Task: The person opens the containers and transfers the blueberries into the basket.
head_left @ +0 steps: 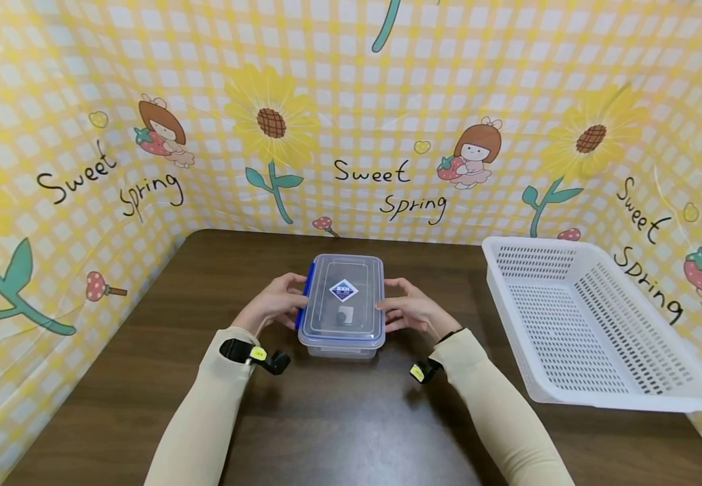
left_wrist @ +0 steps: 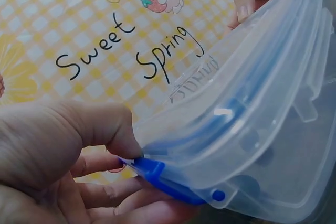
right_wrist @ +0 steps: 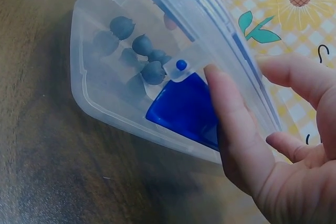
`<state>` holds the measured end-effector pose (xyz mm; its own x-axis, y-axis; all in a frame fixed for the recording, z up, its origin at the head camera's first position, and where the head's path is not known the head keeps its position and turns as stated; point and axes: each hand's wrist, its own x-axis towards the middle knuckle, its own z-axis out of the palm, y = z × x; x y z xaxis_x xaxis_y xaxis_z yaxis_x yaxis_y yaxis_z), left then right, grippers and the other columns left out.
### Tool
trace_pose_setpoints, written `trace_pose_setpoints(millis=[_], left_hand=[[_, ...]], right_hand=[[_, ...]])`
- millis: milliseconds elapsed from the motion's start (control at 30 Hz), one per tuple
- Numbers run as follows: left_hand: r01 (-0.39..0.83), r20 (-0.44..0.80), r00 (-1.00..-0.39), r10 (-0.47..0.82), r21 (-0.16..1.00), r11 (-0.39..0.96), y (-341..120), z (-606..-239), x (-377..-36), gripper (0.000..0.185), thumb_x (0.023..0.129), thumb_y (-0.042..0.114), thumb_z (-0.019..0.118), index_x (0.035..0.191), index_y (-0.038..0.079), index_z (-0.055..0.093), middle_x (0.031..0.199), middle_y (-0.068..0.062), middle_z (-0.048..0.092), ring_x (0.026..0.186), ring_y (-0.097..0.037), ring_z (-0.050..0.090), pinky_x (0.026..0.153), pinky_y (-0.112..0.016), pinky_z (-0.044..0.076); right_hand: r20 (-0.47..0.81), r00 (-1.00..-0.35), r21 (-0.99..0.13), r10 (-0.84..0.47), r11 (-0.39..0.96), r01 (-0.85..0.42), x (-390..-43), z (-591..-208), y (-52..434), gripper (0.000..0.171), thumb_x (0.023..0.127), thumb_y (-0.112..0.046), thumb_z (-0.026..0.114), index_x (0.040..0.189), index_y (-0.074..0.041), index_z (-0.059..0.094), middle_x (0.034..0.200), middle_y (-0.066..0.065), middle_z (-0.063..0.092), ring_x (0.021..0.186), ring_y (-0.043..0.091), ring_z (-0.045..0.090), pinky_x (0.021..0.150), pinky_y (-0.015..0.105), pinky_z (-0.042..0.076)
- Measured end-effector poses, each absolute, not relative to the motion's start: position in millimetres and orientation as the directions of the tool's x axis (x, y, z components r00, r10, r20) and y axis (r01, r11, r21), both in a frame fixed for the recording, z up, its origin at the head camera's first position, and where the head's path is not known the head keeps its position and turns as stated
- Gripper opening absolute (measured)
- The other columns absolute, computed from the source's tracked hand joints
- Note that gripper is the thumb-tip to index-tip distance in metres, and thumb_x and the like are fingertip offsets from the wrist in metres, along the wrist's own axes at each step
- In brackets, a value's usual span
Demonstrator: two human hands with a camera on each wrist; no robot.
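Observation:
A clear plastic food container [head_left: 340,324] with a see-through lid and a diamond-shaped label [head_left: 343,290] is on the brown table between both hands. Several blueberries [right_wrist: 153,72] show through its wall. At its left side my left hand [head_left: 276,300] pinches a blue latch [left_wrist: 173,186], thumb above and fingers below; this latch sticks outward. My right hand [head_left: 410,309] holds the opposite side, its fingers along the lid's edge and against the wall. There, another blue latch [right_wrist: 184,109] hangs down along the wall beside a fingertip.
A white perforated plastic basket [head_left: 524,351] stands on the right of the brown wooden table [head_left: 351,418]. A yellow checked cloth [head_left: 351,121] with flowers and lettering rises behind the table and along both sides.

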<state>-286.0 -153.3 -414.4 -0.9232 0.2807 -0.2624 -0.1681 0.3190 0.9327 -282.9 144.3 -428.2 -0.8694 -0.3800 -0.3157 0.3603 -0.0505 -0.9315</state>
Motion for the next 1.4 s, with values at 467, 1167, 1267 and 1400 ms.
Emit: trace_pose_setpoints(millis=[467, 1167, 1267, 1400], left_hand=[[-0.15, -0.237, -0.963, 0.126, 0.864, 0.48, -139, -405, -282, 0.063, 0.084, 0.002, 0.069, 0.141, -0.005, 0.043, 0.121, -0.031, 0.061, 0.078, -0.031, 0.069, 0.053, -0.043, 0.06], [-0.317, -0.298, -0.908, 0.294, 0.948, -0.02, -176, -454, -288, 0.066, 0.094, -0.003, 0.054, 0.153, -0.002, 0.027, 0.082, -0.002, 0.068, 0.072, -0.016, 0.068, 0.06, -0.031, 0.06], [-0.333, -0.306, -0.903, 0.301, 0.942, -0.041, -178, -455, -287, 0.065, 0.095, -0.003, 0.054, 0.154, 0.001, 0.027, 0.085, -0.003, 0.069, 0.073, -0.016, 0.068, 0.059, -0.03, 0.059], [-0.351, -0.311, -0.896, 0.316, 0.933, -0.076, -179, -457, -286, 0.065, 0.095, -0.003, 0.052, 0.155, 0.002, 0.027, 0.086, -0.003, 0.069, 0.074, -0.016, 0.068, 0.06, -0.029, 0.059]], right_hand=[[-0.308, -0.872, -0.935, -0.379, -0.046, 0.351, -283, -430, 143, 0.068, 0.091, 0.008, 0.058, 0.146, -0.008, 0.022, 0.078, 0.011, 0.066, 0.064, 0.023, 0.066, 0.054, 0.035, 0.06], [-0.304, -0.874, -0.933, -0.38, -0.064, 0.353, -280, -430, 145, 0.071, 0.091, 0.007, 0.06, 0.149, -0.009, 0.022, 0.078, 0.011, 0.067, 0.065, 0.023, 0.067, 0.057, 0.036, 0.061], [-0.302, -0.875, -0.934, -0.378, -0.068, 0.352, -280, -430, 146, 0.072, 0.091, 0.008, 0.06, 0.149, -0.008, 0.022, 0.079, 0.011, 0.068, 0.065, 0.023, 0.067, 0.057, 0.036, 0.061], [-0.306, -0.876, -0.931, -0.374, -0.074, 0.357, -282, -431, 147, 0.072, 0.091, 0.008, 0.06, 0.15, -0.009, 0.022, 0.08, 0.012, 0.068, 0.066, 0.023, 0.067, 0.057, 0.037, 0.061]])
